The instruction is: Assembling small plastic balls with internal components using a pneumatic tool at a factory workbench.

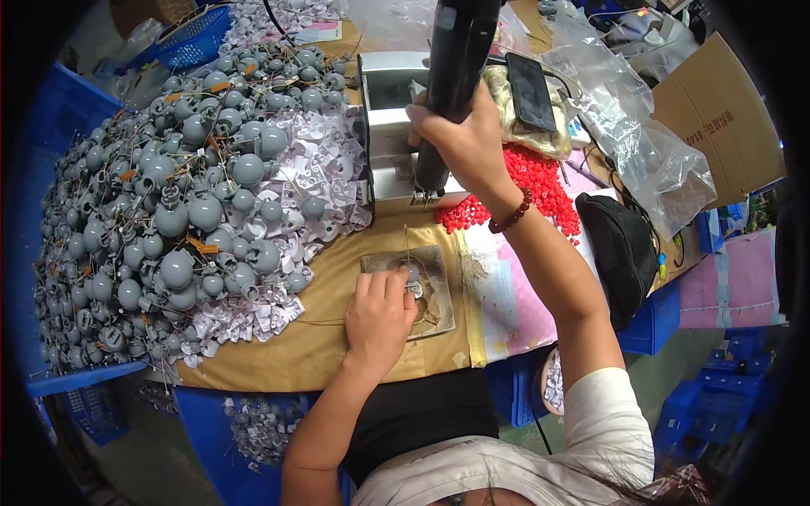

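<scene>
My left hand (378, 316) rests on a worn square pad (434, 295) on the tan-covered table, its fingers pinching a small grey round part (412, 273) with a thin wire standing up from it. My right hand (466, 139) is raised above the table and grips a black powered hand tool (456, 59) that hangs from above. The tool's tip (426, 196) points down, a little above and behind the pad. A bead bracelet (511, 212) circles my right wrist.
A large heap of grey round parts (160, 219) and white flat pieces (325, 181) fills the table's left. Red caps (540, 181) lie right of the tool. A white machine box (392, 110), a phone (530, 88), clear plastic bags (633, 126), a black pouch (620, 244) and blue crates (51, 126) surround the table.
</scene>
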A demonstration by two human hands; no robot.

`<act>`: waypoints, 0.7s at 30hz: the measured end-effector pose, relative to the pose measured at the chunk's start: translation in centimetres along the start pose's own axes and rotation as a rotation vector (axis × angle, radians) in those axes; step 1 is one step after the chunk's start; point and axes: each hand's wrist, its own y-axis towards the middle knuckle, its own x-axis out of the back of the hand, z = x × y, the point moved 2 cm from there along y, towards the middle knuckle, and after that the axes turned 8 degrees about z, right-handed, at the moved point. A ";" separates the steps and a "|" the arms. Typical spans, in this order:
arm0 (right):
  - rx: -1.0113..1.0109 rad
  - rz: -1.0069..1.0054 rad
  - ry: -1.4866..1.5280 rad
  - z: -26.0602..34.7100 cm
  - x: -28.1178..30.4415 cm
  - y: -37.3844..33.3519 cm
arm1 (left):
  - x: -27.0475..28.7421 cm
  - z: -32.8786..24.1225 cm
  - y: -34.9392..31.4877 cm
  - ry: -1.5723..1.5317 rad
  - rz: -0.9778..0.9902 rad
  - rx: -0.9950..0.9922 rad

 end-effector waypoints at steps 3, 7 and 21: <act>-0.101 0.054 0.177 0.9 -0.7 -2.3 | 0.0 0.0 0.0 -0.003 -0.009 0.008; -0.133 0.090 0.229 2.5 -1.9 -7.1 | 0.2 -0.2 0.1 -0.008 -0.009 0.020; 0.107 0.248 0.107 1.6 -3.2 -11.2 | 0.1 -0.1 0.0 -0.011 0.034 0.061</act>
